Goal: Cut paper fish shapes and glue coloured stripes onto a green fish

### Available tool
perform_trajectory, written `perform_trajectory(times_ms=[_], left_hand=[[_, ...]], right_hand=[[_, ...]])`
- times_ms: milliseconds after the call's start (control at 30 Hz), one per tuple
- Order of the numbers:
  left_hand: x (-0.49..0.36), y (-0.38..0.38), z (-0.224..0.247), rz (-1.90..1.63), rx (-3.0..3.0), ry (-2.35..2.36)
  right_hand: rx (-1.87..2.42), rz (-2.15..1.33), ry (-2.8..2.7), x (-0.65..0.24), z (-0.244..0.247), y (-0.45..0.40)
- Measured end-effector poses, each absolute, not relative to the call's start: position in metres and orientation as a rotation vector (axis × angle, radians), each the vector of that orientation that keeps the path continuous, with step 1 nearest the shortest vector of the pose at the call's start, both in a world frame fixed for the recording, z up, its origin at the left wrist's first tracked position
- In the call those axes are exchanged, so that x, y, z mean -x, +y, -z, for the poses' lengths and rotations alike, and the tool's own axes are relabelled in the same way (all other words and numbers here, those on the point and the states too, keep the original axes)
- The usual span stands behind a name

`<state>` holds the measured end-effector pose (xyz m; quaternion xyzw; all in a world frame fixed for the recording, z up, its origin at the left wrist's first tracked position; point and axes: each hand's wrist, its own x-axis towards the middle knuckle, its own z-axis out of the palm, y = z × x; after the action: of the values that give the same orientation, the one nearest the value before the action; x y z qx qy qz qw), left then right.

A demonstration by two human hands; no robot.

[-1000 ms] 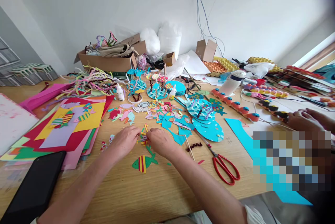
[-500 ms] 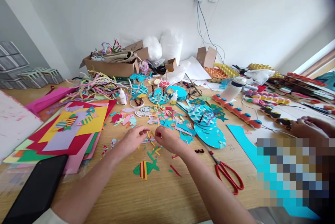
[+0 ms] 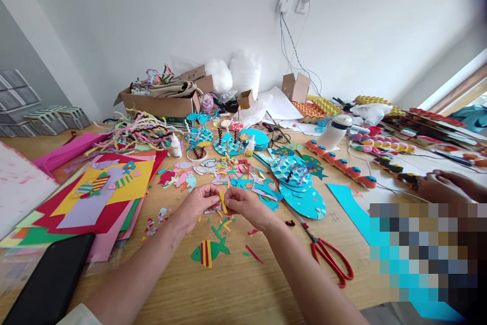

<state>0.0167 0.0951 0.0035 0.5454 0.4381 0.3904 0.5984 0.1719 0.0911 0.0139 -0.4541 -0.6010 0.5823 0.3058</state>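
Note:
Between my two hands is a short yellow paper strip [image 3: 222, 202], upright over the paper scraps. My left hand [image 3: 200, 205] is pinched at its left side, the fingertips close to the strip. My right hand [image 3: 243, 205] pinches the strip from the right. Below them on the wooden table lies a green paper fish [image 3: 216, 250] with red and yellow stripes across its body. A thin red paper strip [image 3: 254, 254] lies to the fish's right. Red-handled scissors [image 3: 331, 259] rest farther right, blades pointing up and left.
Colored paper sheets [image 3: 114, 213] and a black phone [image 3: 49, 279] are at the left. Glue bottles [image 3: 176, 146] stand behind the scraps. Blue paper discs [image 3: 304, 201] lie right of my hands. Another person's hands [image 3: 449, 186] are at the far right, near painted egg-carton strips [image 3: 340, 164].
The yellow strip now shows upright between my hands, and my fingertips have come together around it. The whole view has shifted slightly.

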Motion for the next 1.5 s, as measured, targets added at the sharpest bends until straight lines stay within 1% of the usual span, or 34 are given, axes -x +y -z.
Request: perform_trajectory(times_ms=[167,467,700,1000,1067,1133,1267,1333,1400,1500], left_hand=[[-0.017,0.096,0.001,-0.956,-1.296,1.073],[-0.009,0.117,0.031,-0.981,-1.58,1.254],[-0.004,0.104,0.01,-0.956,-1.723,1.213],[-0.014,0.092,-0.004,-0.833,-1.552,1.158],[-0.011,0.089,-0.009,-0.808,-1.493,1.147],[-0.009,0.087,-0.012,-0.775,-1.437,1.132],[-0.011,0.082,-0.014,-0.703,-1.373,1.081],[-0.013,0.08,-0.012,-0.68,-1.37,1.055],[-0.015,0.077,-0.009,-0.662,-1.378,1.038],[-0.014,0.075,-0.006,-0.635,-1.402,1.042]], right_hand=[[1.201,-1.614,-1.331,-0.166,-0.003,0.087],[1.144,-1.713,-1.161,-0.171,-0.002,0.078],[1.13,-1.677,-1.14,-0.168,0.0,0.075],[1.178,-1.531,-1.295,-0.159,-0.001,0.06],[1.202,-1.453,-1.319,-0.163,0.001,0.053],[1.245,-1.268,-1.393,-0.167,0.003,0.044],[1.212,-0.535,-1.893,-0.17,0.009,0.03],[1.153,-0.259,-2.081,-0.17,0.01,0.026],[1.135,-0.118,-2.156,-0.169,0.01,0.024],[1.14,-0.074,-2.18,-0.169,0.011,0.021]])
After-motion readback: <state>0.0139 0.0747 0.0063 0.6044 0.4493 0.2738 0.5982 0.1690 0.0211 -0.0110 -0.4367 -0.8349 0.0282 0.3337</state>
